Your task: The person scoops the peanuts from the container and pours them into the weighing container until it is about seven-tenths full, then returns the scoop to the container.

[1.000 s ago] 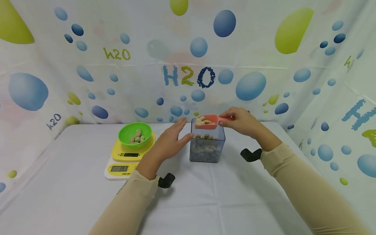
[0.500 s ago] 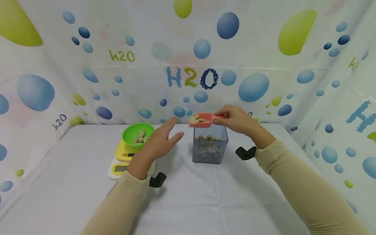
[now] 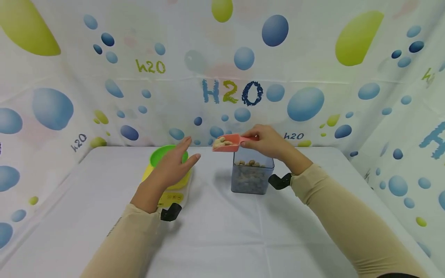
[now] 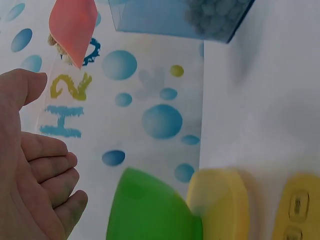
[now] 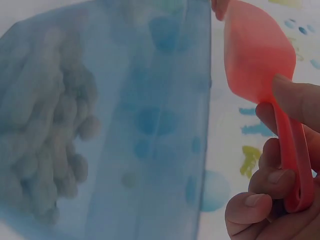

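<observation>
My right hand grips the handle of a coral-pink scoop, level in the air over the left edge of a translucent blue-grey box. Peanuts in their shells lie in the scoop; more peanuts fill the lower part of the box. In the right wrist view, thumb and fingers wrap the scoop's handle. My left hand hovers with fingers extended and holds nothing, in front of a green bowl on a yellow and white kitchen scale. From the head, this hand hides the bowl's contents and the scale's display.
A white cloth covers the table. Behind it hangs a white curtain printed with blue and green bubbles. The box stands right of the scale, with a stretch of cloth between them.
The right hand has carried the loaded scoop left from above the box to past its left edge. My left hand has moved left, now overlapping the bowl and scale.
</observation>
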{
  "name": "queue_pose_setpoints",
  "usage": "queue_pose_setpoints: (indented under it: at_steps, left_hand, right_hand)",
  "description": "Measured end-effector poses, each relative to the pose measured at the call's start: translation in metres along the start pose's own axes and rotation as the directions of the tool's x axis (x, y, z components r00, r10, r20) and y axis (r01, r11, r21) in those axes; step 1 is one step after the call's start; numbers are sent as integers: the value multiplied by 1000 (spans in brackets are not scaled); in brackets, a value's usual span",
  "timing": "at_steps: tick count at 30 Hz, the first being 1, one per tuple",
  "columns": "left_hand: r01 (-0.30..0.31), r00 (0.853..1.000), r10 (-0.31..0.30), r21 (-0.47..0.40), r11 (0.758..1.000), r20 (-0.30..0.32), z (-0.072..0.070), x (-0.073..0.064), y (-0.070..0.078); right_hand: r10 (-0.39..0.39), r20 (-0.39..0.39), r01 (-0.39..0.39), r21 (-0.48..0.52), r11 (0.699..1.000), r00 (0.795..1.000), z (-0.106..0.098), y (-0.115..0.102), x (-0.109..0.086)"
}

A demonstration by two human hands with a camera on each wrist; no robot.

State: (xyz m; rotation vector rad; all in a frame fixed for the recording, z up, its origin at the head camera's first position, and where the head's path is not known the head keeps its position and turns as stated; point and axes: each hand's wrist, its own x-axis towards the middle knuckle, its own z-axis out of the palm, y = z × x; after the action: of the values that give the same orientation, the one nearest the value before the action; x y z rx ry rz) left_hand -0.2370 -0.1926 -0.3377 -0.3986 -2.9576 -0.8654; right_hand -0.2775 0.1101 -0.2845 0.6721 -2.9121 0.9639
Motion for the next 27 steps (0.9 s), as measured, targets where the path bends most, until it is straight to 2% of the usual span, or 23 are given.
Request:
queue_pose_setpoints:
  at_steps: [5,10,16,27]
  left_hand:
    - [45,999,-45,3,999,9,-8,-9,-18]
    - [51,999,-50,22,998,-22,-14,-18,-37]
    - [88,995,-86,44,995,-49,-20,-26,-52]
    - [168,985,-166,38,985,-47,-22,-35,-78]
  right_hand:
    - [-10,12,10,4,1000,1000,11,-9,6]
    - [-19,21,19,1,1000,1000,21,-16,14]
    - [-38,26,38,-20,999,999,33,-31,23]
    - [-70,36,71,-1,998,997,60,-60,33]
